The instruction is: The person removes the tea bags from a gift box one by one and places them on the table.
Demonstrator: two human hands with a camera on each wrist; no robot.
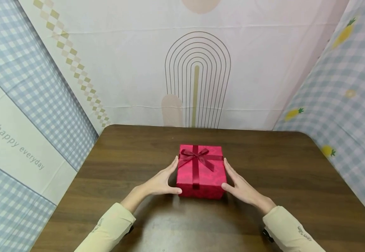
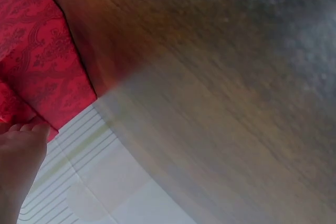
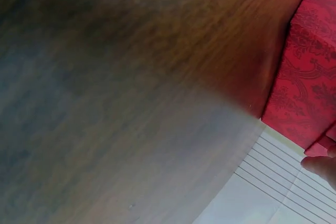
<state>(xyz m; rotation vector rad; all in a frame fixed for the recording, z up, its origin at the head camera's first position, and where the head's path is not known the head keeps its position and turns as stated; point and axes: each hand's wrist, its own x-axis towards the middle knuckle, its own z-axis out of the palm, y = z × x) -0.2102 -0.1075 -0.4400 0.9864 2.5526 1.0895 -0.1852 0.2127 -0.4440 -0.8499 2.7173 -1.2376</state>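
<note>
A red gift box (image 1: 209,174) with a dark red ribbon and bow (image 1: 196,157) sits on the wooden table, a little right of the middle in the head view. My left hand (image 1: 161,181) lies along its left side, fingers straight and thumb at the front left corner. On the opposite side my right hand (image 1: 241,186) touches it the same way, thumb at the front right corner. In the left wrist view the box's patterned side (image 2: 47,61) shows above the left fingers (image 2: 23,139). The right wrist view has the box (image 3: 302,85) and a right fingertip (image 3: 318,167) at its edge.
The brown table (image 1: 132,147) has rounded far corners. A pale cloth with printed arches (image 1: 198,80) hangs behind it. Blue checked cloths hang at the left (image 1: 43,87) and the right (image 1: 337,105).
</note>
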